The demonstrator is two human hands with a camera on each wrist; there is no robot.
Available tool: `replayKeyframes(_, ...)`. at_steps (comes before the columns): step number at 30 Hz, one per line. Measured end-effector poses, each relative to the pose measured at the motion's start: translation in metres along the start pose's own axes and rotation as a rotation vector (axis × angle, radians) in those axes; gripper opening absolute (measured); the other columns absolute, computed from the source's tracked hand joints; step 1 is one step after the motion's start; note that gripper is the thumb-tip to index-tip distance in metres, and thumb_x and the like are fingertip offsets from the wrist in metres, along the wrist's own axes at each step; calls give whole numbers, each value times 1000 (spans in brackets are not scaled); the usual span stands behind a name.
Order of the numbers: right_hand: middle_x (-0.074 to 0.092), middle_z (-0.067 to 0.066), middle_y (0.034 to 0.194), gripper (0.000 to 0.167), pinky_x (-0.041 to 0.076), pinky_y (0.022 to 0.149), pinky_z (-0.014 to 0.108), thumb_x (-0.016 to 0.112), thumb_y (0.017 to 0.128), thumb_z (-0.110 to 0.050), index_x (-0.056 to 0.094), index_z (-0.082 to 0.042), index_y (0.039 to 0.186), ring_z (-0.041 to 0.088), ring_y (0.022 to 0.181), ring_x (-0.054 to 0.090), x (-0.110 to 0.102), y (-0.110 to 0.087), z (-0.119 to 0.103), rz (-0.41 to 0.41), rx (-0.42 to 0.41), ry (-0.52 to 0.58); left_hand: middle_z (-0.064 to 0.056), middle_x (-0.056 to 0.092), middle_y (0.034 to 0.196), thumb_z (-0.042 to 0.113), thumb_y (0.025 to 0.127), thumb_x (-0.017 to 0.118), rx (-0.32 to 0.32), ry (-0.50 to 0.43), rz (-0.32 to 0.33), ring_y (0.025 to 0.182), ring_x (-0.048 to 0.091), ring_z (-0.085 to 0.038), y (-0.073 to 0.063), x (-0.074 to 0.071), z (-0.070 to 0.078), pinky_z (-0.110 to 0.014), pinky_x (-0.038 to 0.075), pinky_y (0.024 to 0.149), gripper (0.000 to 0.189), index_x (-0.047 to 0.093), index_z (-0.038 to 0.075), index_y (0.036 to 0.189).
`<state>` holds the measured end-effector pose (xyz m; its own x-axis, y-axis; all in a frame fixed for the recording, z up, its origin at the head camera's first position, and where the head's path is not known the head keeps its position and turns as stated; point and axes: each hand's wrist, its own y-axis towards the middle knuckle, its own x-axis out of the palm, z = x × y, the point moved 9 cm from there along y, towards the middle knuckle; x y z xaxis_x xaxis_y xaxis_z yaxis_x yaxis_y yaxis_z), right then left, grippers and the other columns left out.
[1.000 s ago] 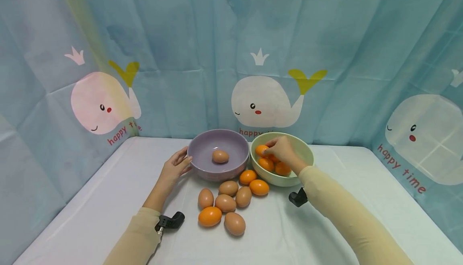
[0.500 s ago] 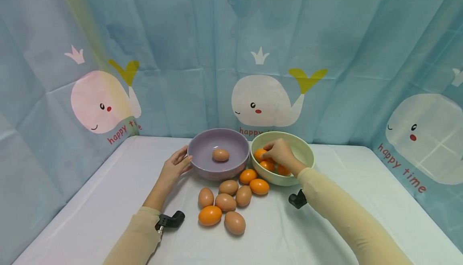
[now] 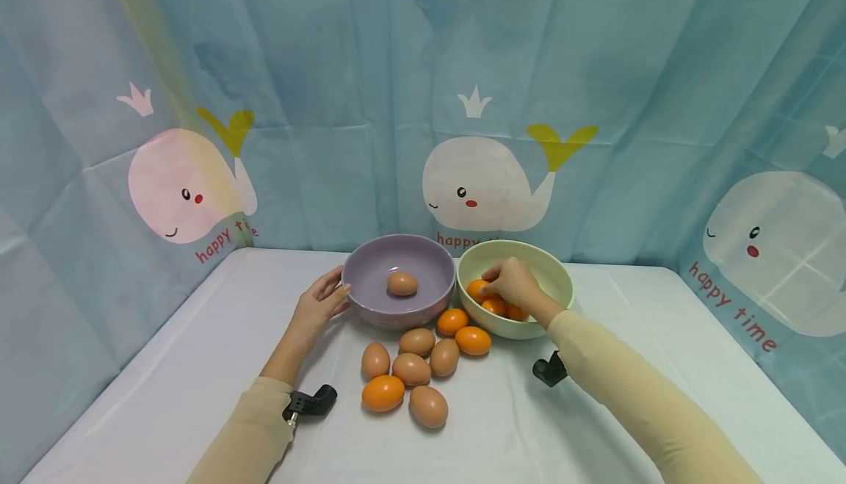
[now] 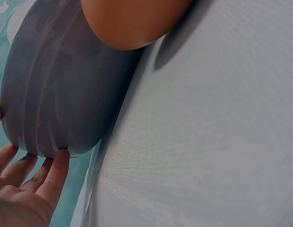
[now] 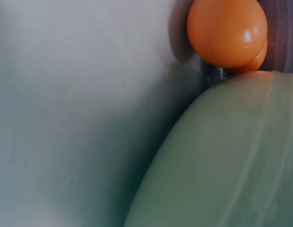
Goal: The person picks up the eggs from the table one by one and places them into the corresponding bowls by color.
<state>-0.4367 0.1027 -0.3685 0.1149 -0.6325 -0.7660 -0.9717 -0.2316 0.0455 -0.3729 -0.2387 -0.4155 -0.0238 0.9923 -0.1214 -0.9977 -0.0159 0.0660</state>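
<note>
In the head view, a purple bowl [image 3: 370,308] holds one brown egg [image 3: 402,283]. My left hand [image 3: 316,311] touches the bowl's left side near the rim. In the left wrist view, its fingertips [image 4: 62,155] rest along the bowl's outer wall. My right hand [image 3: 518,284] reaches into the green bowl [image 3: 551,278], its thumb and fingers pinching an orange egg [image 3: 476,291] at the left inside wall. More orange eggs [image 3: 517,313] lie beneath and beside it, partly covered by the hand. The right wrist view does not show the right hand, only the bowl's outside [image 5: 222,156].
Before the bowls, several brown eggs [image 3: 412,369] lie grouped on the white table [image 3: 529,440]. Two orange eggs [image 3: 473,341] sit against the green bowl's front left, and another orange egg [image 3: 383,394] lies nearer. A whale-printed blue curtain [image 3: 370,175] hangs behind the table.
My right hand has lowered slightly inside the green bowl, with the pinched orange egg sinking along. The eggs under it have shifted a little. My left hand has kept its place at the purple bowl.
</note>
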Motion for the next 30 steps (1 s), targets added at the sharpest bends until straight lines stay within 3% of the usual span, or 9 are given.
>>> replayKeyframes(5,76,15,105,27,59,96,42,79,84,-12,76,0,108,28,101,69,-3,-8,-4,4,-29,53,-11,29,163,22,102,58,2,-3,-3,148,36,-28,0,1,0,-37,50,108,63,30,7,156)
replayKeyframes(13,76,13,107,29,57,98,43,78,86,-17,76,-3,111,29,109,68,-7,-37,-21,29,-92,86,-11,28,164,23,102,58,-1,-4,3,148,35,-29,-1,1,1,-38,49,108,64,29,7,156)
replayKeyframes(17,74,17,113,36,58,98,43,79,85,-19,73,-1,116,32,112,68,-13,-53,-27,73,-100,181,-11,29,164,22,102,58,-10,-4,6,148,36,-28,-2,0,0,-38,49,108,63,29,8,156)
replayKeyframes(21,73,18,115,37,60,94,36,80,85,-18,73,1,115,34,112,68,-18,-69,-33,102,-113,266,-11,29,163,21,102,57,-11,-8,4,148,36,-28,-2,1,-1,-38,49,108,63,29,8,156)
replayKeyframes(30,74,12,114,34,58,96,26,80,85,-18,73,-3,115,26,115,65,-14,-99,-38,64,-75,405,-11,28,164,24,102,58,-4,-16,-5,148,35,-28,-1,0,1,-39,48,109,64,28,8,157)
